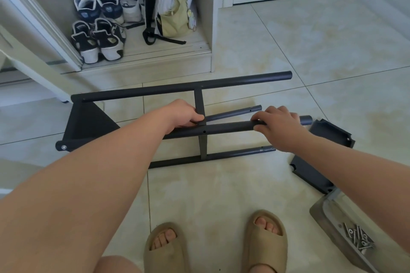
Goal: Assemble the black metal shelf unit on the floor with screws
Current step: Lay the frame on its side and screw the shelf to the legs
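While two tan slides point(264, 244) stand at the near edge of the tiled floor, a grey tray point(332, 228) lies to their right with a cluster of screws point(359, 237) in it; the tray is perhaps an upturned shelf panel. Farther out, the black shelf frame point(177, 89) lies on its side across the tiles. The left hand point(185, 113) grips its cross brace point(203, 146) where it meets the middle tube point(221, 129); the right hand point(277, 126) curls over that tube near its end. A loose black panel point(332, 137) lies just beside that hand — sneakers point(97, 40) and a backpack point(175, 6) sit in the cupboard beyond.
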`<state>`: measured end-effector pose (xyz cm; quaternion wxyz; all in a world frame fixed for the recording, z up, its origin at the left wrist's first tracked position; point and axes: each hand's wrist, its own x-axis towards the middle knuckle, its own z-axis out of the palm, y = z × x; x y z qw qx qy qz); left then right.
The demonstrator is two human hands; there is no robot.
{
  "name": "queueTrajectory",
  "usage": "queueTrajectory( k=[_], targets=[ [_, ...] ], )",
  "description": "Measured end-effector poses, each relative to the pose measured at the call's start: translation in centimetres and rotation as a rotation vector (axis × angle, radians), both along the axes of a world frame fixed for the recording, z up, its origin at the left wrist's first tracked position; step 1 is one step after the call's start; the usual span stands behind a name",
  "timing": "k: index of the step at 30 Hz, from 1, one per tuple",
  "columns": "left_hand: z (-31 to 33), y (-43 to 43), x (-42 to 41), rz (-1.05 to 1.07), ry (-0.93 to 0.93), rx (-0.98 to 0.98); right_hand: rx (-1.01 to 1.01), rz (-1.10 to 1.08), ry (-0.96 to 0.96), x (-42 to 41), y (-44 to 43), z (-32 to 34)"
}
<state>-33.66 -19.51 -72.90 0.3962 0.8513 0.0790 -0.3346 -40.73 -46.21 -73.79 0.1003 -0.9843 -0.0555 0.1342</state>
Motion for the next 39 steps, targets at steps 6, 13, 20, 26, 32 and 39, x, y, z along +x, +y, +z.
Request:
queueTrajectory(
  k=[6,13,20,26,32,39],
  targets=[
    [-0.2,3.0,0.1,0.045,-0.002,-0.037,-0.002,0.018,0.015,1.1,2.8,-0.1],
    [0.3,2.6,0.2,0.074,0.009,-0.133,0.015,-0.032,-0.026,1.2,2.6,-0.4],
    [0.2,2.3,0.4,0.109,-0.012,-0.142,-0.024,-0.022,-0.084,1.6,2.6,-0.7],
    [-0.2,1.6,0.2,0.099,-0.007,-0.13,-0.015,-0.051,-0.064,1.8,2.0,-0.9],
    [-0.3,1.6,-0.1,0.077,-0.038,-0.096,0.026,-0.057,-0.031,1.5,1.7,-0.7],
    [0.2,-0.6,-2.5,0.147,-0.42,0.202,0.055,-0.038,-0.021,-1.0,0.0,0.4]
  ],
)
